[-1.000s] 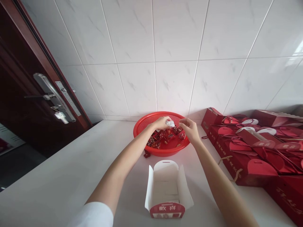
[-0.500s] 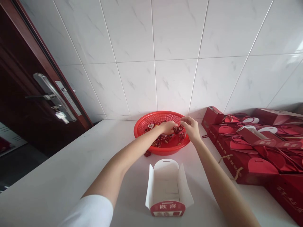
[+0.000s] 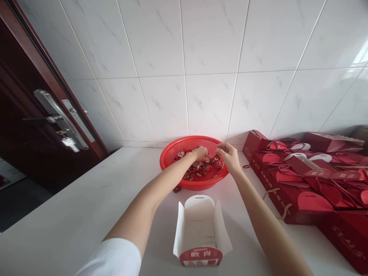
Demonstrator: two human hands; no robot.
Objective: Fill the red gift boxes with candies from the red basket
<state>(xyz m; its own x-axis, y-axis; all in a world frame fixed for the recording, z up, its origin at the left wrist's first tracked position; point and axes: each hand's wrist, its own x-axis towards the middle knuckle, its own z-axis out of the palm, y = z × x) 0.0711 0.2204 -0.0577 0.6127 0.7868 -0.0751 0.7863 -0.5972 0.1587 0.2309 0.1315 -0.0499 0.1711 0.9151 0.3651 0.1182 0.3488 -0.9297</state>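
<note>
A red plastic basket [image 3: 197,185] with mesh sides holds several small red-wrapped sweets [image 3: 206,167]. My left hand [image 3: 201,154] is over the basket, just above the sweets, its fingers curled closed; whatever they hold is hidden. At the basket's right side, my right hand [image 3: 229,156] hovers near the rim with thumb and fingertips drawn together in a pinch. Anything between those fingertips is too small to name. Nearer to me, between my forearms, stands an unfolded-top carton [image 3: 200,257], white inside with a red printed front, its flaps up and no contents visible.
Red gift boxes [image 3: 276,191] with cord handles crowd the right side of the white table [image 3: 94,199]. A small red object [image 3: 177,188] lies against the basket's lower left. Behind rises a tiled wall [image 3: 209,103]; a dark door [image 3: 34,96] with keys is at left.
My left hand has shifted slightly left, away from the red-wrapped sweet by its fingertips. My right hand keeps its pinch beside the rim. The whole view has moved a little.
</note>
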